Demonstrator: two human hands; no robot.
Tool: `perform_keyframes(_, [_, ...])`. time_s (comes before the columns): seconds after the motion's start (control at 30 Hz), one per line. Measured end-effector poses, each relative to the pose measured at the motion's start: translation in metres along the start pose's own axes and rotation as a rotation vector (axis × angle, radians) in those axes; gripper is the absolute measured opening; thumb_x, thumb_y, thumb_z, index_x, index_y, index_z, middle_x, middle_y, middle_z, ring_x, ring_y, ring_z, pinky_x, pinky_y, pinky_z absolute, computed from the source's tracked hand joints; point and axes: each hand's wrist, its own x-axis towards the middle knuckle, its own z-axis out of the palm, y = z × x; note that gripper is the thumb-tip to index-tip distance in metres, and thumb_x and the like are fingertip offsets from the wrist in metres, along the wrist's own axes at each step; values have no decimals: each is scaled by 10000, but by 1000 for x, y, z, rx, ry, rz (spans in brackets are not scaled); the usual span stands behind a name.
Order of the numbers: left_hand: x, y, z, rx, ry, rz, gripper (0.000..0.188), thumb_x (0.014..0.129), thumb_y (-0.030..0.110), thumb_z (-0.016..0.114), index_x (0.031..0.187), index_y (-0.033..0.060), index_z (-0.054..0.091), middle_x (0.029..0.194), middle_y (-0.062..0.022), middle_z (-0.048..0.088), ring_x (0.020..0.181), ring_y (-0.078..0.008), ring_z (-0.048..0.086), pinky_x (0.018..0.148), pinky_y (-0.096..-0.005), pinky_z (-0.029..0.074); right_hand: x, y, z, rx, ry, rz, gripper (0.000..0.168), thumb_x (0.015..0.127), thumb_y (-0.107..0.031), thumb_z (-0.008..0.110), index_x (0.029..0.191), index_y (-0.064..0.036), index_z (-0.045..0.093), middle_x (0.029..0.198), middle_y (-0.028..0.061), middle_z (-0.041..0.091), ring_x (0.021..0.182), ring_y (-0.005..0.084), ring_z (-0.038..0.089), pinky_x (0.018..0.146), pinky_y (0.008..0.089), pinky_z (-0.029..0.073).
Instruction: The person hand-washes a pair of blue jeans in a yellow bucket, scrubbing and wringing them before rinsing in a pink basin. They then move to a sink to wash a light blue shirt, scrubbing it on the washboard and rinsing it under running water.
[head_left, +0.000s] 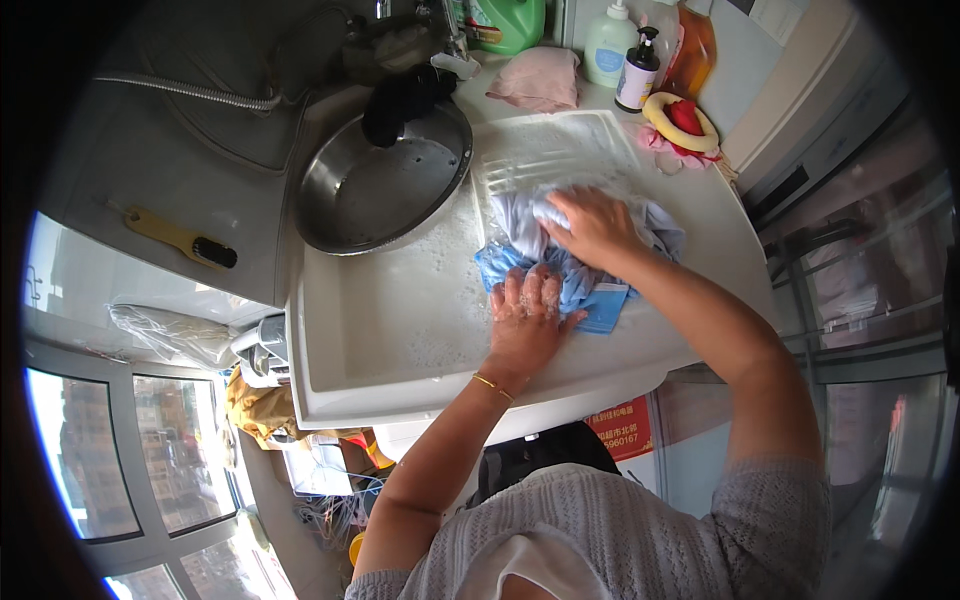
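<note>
Wet, soapy light-blue cloth (517, 225) lies bunched on the ribbed washboard (551, 154) of a white laundry sink. A brighter blue part (604, 309) spreads below it, towards my body; whether the two are one garment I cannot tell. My right hand (596, 229) grips a bunched fold of the light cloth. Nearer to me, my left hand (526, 315) holds the blue part down, its fingers covered in suds and its thumb out to the side. A thin gold bracelet (493, 385) circles the left wrist.
Left of the washboard, a steel basin (382, 187) sits tilted in the sink (397, 330), dark cloth (405, 101) over its rim. Behind are a faucet (454, 56), pink cloth (536, 79), and pump bottles (609, 45). A scrub brush (180, 238) hangs on the left wall.
</note>
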Motion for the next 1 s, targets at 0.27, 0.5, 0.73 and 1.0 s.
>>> perform_keyframes(0.27, [12, 0, 1, -52, 11, -38, 554, 892, 496, 646, 1196, 35, 607, 1246, -126, 570, 1153, -347, 513, 970, -482, 409, 95, 57, 28, 175, -353, 293, 634, 870, -542, 625, 1364, -153, 551, 1308, 168, 626, 1187, 346, 604, 965, 416, 483])
perform_keyframes(0.5, [28, -46, -51, -301, 85, -341, 653, 922, 518, 623, 1168, -87, 608, 1120, -259, 669, 1035, -423, 644, 911, -434, 516, 85, -5, -49, 826, -52, 327, 615, 886, -508, 698, 1292, -58, 597, 1172, 142, 673, 1103, 238, 627, 952, 287, 457])
perform_keyframes(0.73, [53, -80, -212, -1029, 210, -419, 554, 919, 397, 720, 1184, -76, 606, 987, -101, 705, 899, -148, 661, 853, -281, 539, 67, -56, -68, 1079, -337, 383, 883, 931, -659, 525, 1547, -87, 255, 1551, 190, 344, 1407, 314, 366, 1103, 427, 357])
perform_keyframes(1.0, [67, -114, -265, -512, -60, -593, 764, 763, 487, 835, 1270, -26, 583, 1069, -165, 689, 928, -230, 689, 833, -328, 560, 55, -163, -69, 969, 14, -357, 688, 872, -176, 736, 1470, -102, 405, 1422, 201, 503, 1314, 341, 506, 1039, 376, 439])
